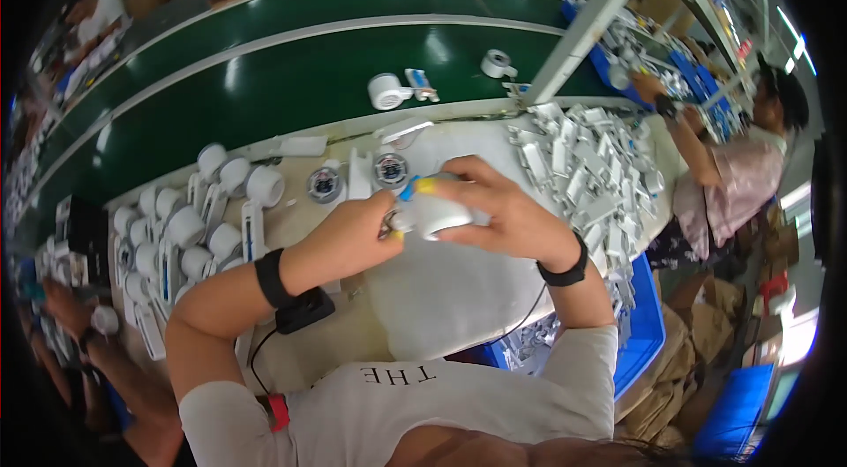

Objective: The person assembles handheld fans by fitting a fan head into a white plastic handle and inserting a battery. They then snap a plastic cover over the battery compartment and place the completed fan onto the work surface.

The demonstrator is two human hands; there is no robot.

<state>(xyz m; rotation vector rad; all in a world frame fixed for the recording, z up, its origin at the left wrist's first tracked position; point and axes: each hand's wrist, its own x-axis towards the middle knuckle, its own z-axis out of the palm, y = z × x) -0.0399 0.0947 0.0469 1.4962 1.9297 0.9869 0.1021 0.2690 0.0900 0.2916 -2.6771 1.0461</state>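
Over the bench, my right hand (507, 213) curls its fingers round a white round lamp housing (441, 216). My left hand (363, 230) is closed at the housing's left end, its fingertips pinched on a narrow part of it; what exactly lies between them is too blurred to tell. Yellow and blue coverings show on some fingertips. Just beyond my hands lie two round units with dark faces showing, one round unit (391, 170) beside a white bracket (359, 172) and another round unit (325, 185) farther left.
Many white lamp heads (185, 227) crowd the bench at left. White plastic parts (582, 171) are heaped at right, above a blue bin (648, 326). A green conveyor (291, 70) carries a lamp (386, 92). Co-workers stand on both sides; a metal post (591, 21) rises at right.
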